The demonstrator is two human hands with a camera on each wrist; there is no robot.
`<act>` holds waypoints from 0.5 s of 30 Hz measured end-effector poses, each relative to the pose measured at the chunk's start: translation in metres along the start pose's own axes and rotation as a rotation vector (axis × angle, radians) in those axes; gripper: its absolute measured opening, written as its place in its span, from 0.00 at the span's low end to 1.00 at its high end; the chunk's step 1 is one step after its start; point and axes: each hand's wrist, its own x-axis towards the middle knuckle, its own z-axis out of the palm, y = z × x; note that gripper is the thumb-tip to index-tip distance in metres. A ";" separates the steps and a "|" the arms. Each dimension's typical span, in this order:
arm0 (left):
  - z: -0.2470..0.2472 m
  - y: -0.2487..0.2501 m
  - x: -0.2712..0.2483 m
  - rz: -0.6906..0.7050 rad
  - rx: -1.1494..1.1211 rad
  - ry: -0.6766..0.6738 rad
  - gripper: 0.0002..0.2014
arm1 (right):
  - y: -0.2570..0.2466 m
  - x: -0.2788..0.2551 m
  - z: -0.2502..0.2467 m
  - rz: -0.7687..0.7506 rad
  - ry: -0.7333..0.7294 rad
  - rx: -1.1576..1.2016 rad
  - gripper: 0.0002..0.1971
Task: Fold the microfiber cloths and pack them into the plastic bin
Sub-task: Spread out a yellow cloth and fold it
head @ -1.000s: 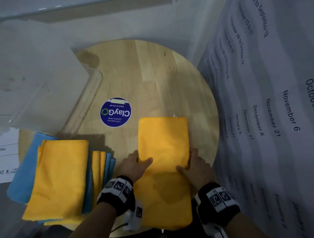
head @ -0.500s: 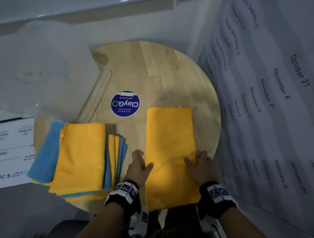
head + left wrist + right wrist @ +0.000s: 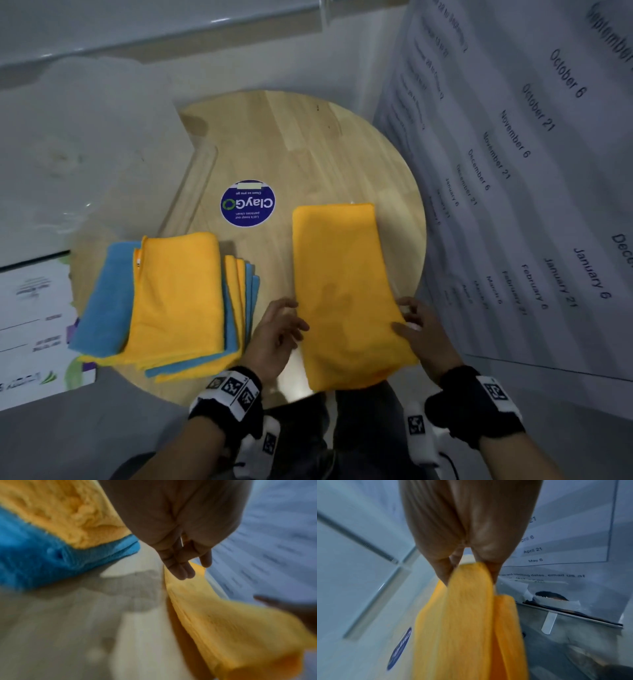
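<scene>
A long folded yellow cloth (image 3: 337, 274) lies on the round wooden table (image 3: 308, 144), its near end past the table's front edge. My left hand (image 3: 281, 329) is at the cloth's left edge, thumb and fingertips (image 3: 181, 573) closed lightly on it. My right hand (image 3: 419, 329) pinches the right edge, and the yellow cloth (image 3: 467, 615) hangs from its fingers (image 3: 443, 573). A stack of folded yellow and blue cloths (image 3: 171, 301) sits on the table's left side. The translucent plastic bin (image 3: 205, 154) stands at the far left, partly over the table.
A round blue sticker (image 3: 247, 202) is on the middle of the table. A large sheet printed with dates (image 3: 513, 171) hangs close on the right. Printed papers (image 3: 30, 325) lie left of the table. The blue and yellow stack (image 3: 68, 540) is close to my left hand.
Both hands have slid down the yellow cloth's edges toward its near end, which now lifts off the table edge. The stack has not moved.
</scene>
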 end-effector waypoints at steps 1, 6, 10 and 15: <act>0.000 -0.003 0.000 0.042 0.056 -0.072 0.25 | -0.002 0.003 -0.003 0.004 -0.007 -0.008 0.13; 0.021 -0.022 -0.018 0.218 0.776 -0.435 0.42 | 0.017 0.008 0.000 0.077 -0.220 -0.374 0.09; 0.035 -0.008 -0.026 0.227 0.921 -0.513 0.39 | 0.028 0.001 0.001 0.129 -0.278 -0.165 0.10; 0.033 -0.004 -0.026 0.303 0.827 -0.301 0.12 | 0.035 0.006 -0.002 0.061 -0.287 -0.281 0.13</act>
